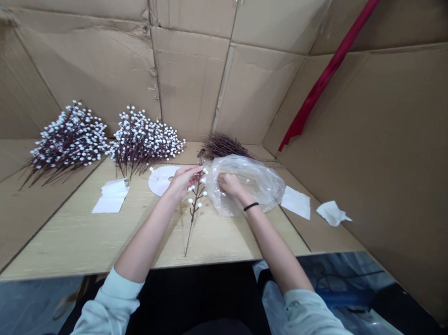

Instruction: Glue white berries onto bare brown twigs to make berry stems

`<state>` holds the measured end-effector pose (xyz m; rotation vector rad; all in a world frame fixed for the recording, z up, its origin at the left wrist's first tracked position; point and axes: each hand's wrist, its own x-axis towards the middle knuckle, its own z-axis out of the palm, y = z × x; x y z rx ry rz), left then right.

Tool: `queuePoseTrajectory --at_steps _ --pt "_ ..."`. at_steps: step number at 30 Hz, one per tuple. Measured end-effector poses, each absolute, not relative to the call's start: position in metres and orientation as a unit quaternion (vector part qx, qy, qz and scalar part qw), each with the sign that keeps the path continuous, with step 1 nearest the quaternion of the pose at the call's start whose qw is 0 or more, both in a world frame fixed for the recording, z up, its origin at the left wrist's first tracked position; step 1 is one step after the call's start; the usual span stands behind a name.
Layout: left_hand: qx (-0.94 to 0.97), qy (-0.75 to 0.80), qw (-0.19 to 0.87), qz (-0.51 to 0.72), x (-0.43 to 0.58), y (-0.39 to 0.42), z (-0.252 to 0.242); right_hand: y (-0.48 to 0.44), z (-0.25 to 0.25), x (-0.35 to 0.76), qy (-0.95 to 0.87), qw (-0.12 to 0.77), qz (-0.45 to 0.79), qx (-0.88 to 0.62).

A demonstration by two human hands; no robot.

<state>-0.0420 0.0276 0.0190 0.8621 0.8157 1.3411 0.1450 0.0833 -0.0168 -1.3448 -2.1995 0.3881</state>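
Left grip narrow, pinching the upper stem of a white-berried spray, which hangs tilted at frame centre above the table. Right grip narrow on a clear plastic bag; we cannot tell if it holds the film. A white disc lies left of the hands; two berry bundles sit upper left. We judge a light pinch on bare stem best, sparing the berries.
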Motion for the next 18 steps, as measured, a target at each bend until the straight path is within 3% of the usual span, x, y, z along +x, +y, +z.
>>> queuePoseTrajectory --at_steps 11,18 --pt "0.335 0.383 0.627 0.59 -0.042 0.035 0.008 0.111 -0.029 0.127 -0.852 0.226 0.229 -0.413" --pt "0.358 0.388 0.621 0.579 -0.045 0.035 0.012 0.106 -0.034 0.118 -0.811 0.323 0.238 -0.426"
